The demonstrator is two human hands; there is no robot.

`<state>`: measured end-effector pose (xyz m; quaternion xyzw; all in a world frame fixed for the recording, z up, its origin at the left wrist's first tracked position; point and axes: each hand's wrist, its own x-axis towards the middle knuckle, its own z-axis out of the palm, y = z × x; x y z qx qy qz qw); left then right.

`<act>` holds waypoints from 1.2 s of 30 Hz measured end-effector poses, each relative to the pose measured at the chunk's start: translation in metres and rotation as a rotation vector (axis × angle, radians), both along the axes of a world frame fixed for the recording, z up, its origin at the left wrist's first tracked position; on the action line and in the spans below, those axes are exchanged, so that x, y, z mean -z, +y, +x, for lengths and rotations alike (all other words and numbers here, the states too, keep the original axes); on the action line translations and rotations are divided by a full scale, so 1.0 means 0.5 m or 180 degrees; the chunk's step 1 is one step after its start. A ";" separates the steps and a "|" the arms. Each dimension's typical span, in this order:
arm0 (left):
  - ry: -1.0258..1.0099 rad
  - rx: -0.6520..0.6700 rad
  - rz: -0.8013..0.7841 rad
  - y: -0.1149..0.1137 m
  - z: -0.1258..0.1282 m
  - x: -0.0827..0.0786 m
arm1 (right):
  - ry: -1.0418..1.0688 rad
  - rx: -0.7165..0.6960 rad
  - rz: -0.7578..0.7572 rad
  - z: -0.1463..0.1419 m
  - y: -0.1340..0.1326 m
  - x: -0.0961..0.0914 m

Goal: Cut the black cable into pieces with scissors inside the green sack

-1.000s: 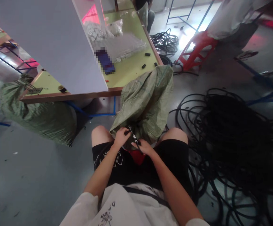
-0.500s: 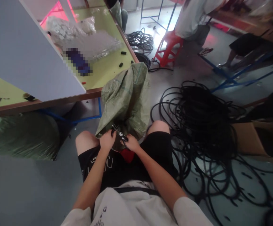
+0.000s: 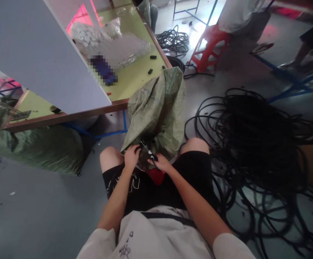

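Observation:
My right hand (image 3: 161, 163) is closed around the handles of scissors (image 3: 151, 154). Their thin metal blades point up and to the left, slightly apart. Just left of the blades is my left hand (image 3: 131, 156), its fingers curled around something dark that is too small to make out. Both hands are between my knees, over the near edge of a green woven sack (image 3: 145, 104). The sack's mouth gapes toward me, and its inside is dark. Its upper part leans on the table corner.
A yellow-topped table (image 3: 134, 81) with a white panel (image 3: 72, 72) stands ahead left. Small black pieces (image 3: 150, 71) lie on it. Black cable coils (image 3: 253, 136) heap on the floor at right. A filled green sack (image 3: 56, 151) is at left. Beyond, a person sits on a red stool (image 3: 208, 46).
The view has shifted so that everything sits farther right. My hands have moved slightly apart, and the scissors now stand clear of my left fingers.

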<state>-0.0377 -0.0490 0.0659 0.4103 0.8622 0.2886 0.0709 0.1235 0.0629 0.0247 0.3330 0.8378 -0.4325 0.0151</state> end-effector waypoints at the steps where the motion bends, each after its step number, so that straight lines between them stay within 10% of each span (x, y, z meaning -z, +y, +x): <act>1: -0.0027 -0.0014 0.0044 -0.001 -0.002 0.000 | -0.0032 -0.0022 0.0058 0.001 -0.001 -0.002; 9: -0.0140 -0.0127 -0.0137 0.003 -0.006 0.005 | -0.0368 -0.0255 -0.0433 0.006 0.000 -0.035; 17: -0.0351 0.0401 -0.0599 0.002 -0.006 0.010 | -0.0173 -0.0008 0.0150 0.003 -0.002 -0.018; 36: 0.0169 -0.0099 -0.0339 0.012 0.007 -0.001 | -0.0057 0.0002 -0.0770 0.000 -0.016 -0.034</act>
